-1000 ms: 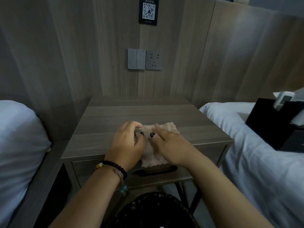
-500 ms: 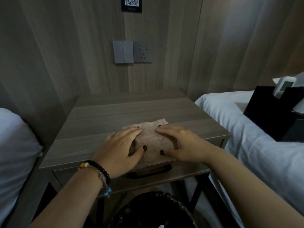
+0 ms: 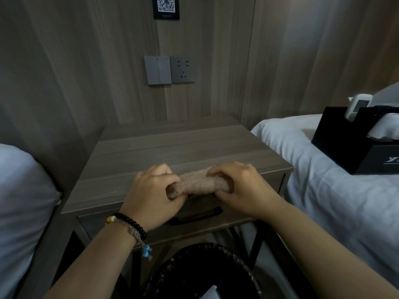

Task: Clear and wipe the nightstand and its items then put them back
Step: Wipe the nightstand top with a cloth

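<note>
Nightstand (image 3: 172, 147) top cleared; left hand (image 3: 153, 190) and right hand (image 3: 239, 186) both clamped on folded cloth (image 3: 200, 183); black box (image 3: 354, 143) on bed awaited return.

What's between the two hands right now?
Head view: the bunched pink cloth spans from the left hand to the right hand; each grips one end.

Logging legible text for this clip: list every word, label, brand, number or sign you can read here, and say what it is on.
"Y": the only letter that reads, white print on the black box on the bed, cut off by the frame edge.
QR code on the black wall sign: a pattern, not words; the small line under it is blurred.
Remote's screen in the box: too small to read.
Wall switch and socket: no text readable.
</note>
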The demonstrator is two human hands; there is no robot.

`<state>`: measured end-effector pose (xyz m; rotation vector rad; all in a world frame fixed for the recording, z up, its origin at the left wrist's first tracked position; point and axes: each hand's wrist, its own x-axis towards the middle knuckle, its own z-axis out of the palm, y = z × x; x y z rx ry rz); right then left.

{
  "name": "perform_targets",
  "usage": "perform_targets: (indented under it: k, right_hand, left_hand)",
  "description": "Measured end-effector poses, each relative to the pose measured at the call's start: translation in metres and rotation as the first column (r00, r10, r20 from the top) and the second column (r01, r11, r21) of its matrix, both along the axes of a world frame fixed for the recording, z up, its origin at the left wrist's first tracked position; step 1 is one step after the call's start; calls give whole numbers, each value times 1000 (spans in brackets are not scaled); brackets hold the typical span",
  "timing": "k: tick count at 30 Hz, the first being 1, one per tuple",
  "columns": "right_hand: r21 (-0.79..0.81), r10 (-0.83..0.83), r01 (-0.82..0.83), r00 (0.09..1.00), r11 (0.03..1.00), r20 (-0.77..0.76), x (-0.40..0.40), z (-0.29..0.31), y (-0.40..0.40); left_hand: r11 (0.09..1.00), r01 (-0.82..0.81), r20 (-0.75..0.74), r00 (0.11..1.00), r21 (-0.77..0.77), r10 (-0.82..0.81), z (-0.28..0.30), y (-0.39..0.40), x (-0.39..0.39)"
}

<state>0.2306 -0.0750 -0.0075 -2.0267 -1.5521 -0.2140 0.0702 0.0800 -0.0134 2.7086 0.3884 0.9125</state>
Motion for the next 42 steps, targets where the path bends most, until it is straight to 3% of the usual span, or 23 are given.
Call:
perform_targets:
  k: [3, 7, 11, 16, 18, 20, 22, 23, 27, 30, 34, 35, 38, 39, 42]
  right_hand:
    - [130, -27, 65, 960, 989, -279, -6, 7, -16]
    - [199, 18, 106, 844, 974, -536, -17, 9, -36]
    - [131, -106, 233, 782, 964, -614, -31, 4, -48]
    - [-15, -258, 307, 770, 952, -584, -47, 3, -57]
    - [13, -189, 295, 646, 955, -740, -48, 4, -61]
    - [90, -14, 261, 372, 961, -928, -46, 7, -67]
    - [133, 114, 202, 102, 970, -988, -41, 10, -73]
    - [140, 139, 177, 18, 974, -990, -38, 10, -76]
    - [81, 90, 106, -84, 991, -992, -34, 1, -77]
    - [90, 99, 178, -37, 980, -994, -31, -2, -79]
    - [130, 101, 327, 103, 936, -990, -15, 7, -94]
    - [142, 95, 348, 148, 927, -984, -10, 9, -97]
    - [160, 67, 368, 252, 916, -966, 2, 15, -99]
    - [164, 60, 378, 272, 911, -961, 5, 18, -99]
    - [218, 107, 477, 248, 852, -963, 22, 24, -101]
  left_hand:
    - [942, 53, 95, 995, -332, -23, 14, -17, -12]
    - [705, -6, -11, 1000, -709, -3, 14, -28, -20]
    - [532, -81, -56, 996, -843, 64, 3, -46, -23]
    - [437, -80, -42, 994, -896, 97, -7, -66, -25]
    - [322, -27, 6, 995, -946, 100, -8, -69, -26]
    - [205, 62, 78, 994, -977, 73, -4, -71, -27]
    - [143, 165, 173, 984, -976, 49, 3, -74, -28]
    - [125, 202, 210, 976, -971, 58, 5, -74, -29]
    - [57, 296, 299, 953, -953, 50, 6, -76, -21]
    - [89, 284, 286, 958, -955, 14, 3, -86, -10]
    - [472, 164, 84, 979, -866, -187, 3, -93, 0]
    - [500, 145, 25, 971, -854, -239, 5, -94, 5]
    - [439, 92, -71, 937, -894, -341, 15, -102, 32]
    - [463, 74, -108, 929, -883, -354, 19, -106, 43]
    - [536, 91, -100, 944, -839, -315, 33, -108, 82]
